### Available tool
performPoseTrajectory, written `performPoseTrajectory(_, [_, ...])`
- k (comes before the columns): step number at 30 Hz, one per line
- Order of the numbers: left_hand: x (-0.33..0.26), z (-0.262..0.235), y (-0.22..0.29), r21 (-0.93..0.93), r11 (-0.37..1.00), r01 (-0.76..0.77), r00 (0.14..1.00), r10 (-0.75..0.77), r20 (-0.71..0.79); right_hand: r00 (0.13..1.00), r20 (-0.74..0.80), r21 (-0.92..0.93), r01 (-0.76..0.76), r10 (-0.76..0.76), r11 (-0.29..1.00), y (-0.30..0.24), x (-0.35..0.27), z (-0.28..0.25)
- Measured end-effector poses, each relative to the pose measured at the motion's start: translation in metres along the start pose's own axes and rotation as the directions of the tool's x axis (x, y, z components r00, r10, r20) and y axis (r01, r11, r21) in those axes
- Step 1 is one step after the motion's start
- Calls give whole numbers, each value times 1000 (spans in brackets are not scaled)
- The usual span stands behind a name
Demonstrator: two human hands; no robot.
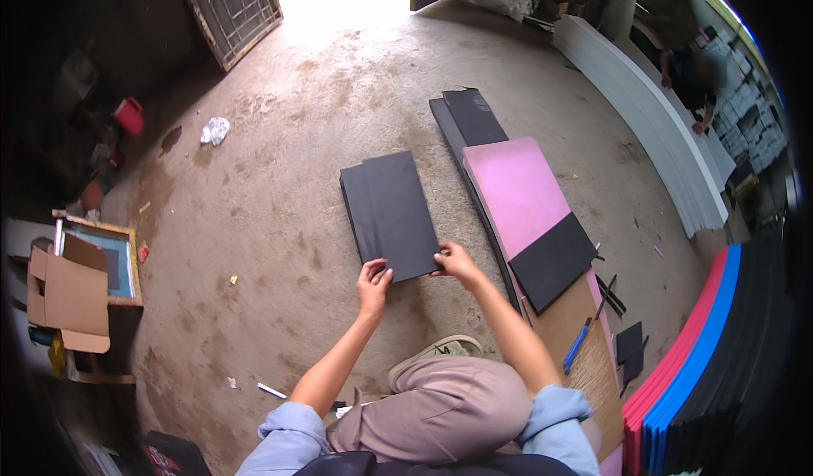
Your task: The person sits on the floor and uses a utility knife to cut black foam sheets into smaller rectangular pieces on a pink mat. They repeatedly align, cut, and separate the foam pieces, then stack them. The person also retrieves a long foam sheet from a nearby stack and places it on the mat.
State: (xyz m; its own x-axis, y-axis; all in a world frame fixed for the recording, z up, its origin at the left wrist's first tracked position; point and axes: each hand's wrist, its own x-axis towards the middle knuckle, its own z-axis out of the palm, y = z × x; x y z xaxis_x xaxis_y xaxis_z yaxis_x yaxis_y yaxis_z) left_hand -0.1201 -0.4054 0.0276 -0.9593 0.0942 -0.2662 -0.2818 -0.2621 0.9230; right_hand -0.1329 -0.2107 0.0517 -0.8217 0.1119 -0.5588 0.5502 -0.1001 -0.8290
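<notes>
A stack of rectangular black foam sheets (391,213) is in front of me, one sheet's far edge jutting past another's. My left hand (373,286) is closed on the near left corner, fingers curled at the edge. At the near right corner, my right hand (456,263) pinches the side of the same stack. To the right, a pink foam sheet (517,184) lies over long black sheets (474,119), with a smaller black piece (554,261) across its near end. A blue utility knife (577,347) rests on the brown board (555,323) nearer me.
Black offcuts (629,345) lie right of the board. Red, blue and black sheets (703,349) stand along the right edge. Long white sheets (648,124) are farther back, with another person (694,78) beside them. An open cardboard box (72,294) stands left. Crumpled plastic (215,130) litters the floor.
</notes>
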Motion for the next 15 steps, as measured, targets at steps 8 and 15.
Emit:
performPoseTrajectory(8, [44, -45, -27, -30, 999, -33, 976, 26, -215, 965, -193, -263, 123, -177, 957, 38, 56, 61])
performPoseTrajectory(15, [65, -36, -29, 223, 970, -93, 961, 146, -235, 895, -158, -502, 292, -418, 814, 43, 83, 47])
